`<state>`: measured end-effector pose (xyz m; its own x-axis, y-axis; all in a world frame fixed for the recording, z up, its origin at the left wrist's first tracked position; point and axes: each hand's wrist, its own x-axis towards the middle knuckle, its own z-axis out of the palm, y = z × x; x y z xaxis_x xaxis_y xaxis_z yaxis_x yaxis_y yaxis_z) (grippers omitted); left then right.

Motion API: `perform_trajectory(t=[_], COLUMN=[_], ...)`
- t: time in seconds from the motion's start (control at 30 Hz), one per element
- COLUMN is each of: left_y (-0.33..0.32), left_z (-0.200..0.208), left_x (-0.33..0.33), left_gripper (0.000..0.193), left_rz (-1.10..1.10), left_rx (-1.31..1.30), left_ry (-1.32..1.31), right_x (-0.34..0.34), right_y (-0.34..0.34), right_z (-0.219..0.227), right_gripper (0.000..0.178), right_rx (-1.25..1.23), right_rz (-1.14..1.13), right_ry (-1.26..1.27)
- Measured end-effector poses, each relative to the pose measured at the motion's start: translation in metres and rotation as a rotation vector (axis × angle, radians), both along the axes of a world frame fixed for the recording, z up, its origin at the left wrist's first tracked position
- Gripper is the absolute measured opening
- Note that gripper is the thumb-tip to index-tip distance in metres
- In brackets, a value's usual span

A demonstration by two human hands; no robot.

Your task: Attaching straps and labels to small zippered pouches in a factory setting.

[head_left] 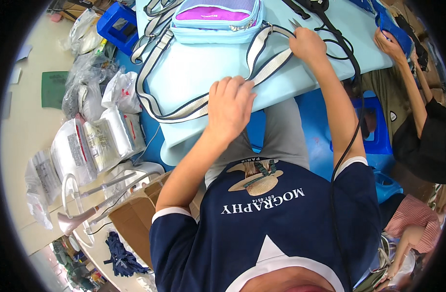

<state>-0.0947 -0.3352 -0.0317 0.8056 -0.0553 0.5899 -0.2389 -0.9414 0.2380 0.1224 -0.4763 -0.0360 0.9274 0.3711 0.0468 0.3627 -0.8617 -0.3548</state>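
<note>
Work centres on a white strap with dark edges (189,110), on and along the near edge of the pale blue tabletop (189,65). It loops left of a light blue bag with a purple panel (215,22), runs along the tabletop edge under the left hand (229,109), then up to the right hand (309,46).

Left: fingers bent and close together over the strap, palm side down. Actual grip hidden, can't tell if clamped. Right: fingers closed on the strap, with another stretch of it coming in from the bag's right side. Pointed metal tips of a small tool (294,23) stick out past that hand, spread in a V; rest of the tool hidden.

Bag sits at the far side of the tabletop, zip pulls toward its right, neither hand touching it. Black cord (362,104) hangs down right of the right arm, passing over the wearer's shirt (281,228).

Around: blue stool (117,27) left of the tabletop, clear plastic packages (94,141) along the left, cardboard box (135,219) lower left. Far right, a co-worker's hand (389,45) is on a blue item (400,34); kind unclear.
</note>
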Motion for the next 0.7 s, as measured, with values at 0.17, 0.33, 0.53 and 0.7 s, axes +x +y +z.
perform_trajectory(t=[0.17,0.33,0.53,0.7], left_y=[0.001,-0.01,-0.012,0.001], left_z=[-0.019,-0.023,-0.023,-0.034], left_x=[-0.008,0.012,0.002,-0.011], left_gripper=[0.03,0.014,0.014,0.017], left_rz=[0.158,0.07,0.123,0.186], left_rx=[0.107,0.282,0.04,-0.036], left_ry=[0.084,0.151,0.105,0.02], right_x=[-0.005,0.014,0.015,0.011], right_y=[0.015,-0.007,-0.006,-0.004], right_z=[0.003,0.006,0.001,-0.003], right_gripper=[0.028,0.031,0.033,0.041], right_rx=[-0.025,0.002,0.046,0.211], right_rz=[-0.077,-0.062,-0.026,-0.044], right_ry=[-0.015,0.073,0.087,0.187])
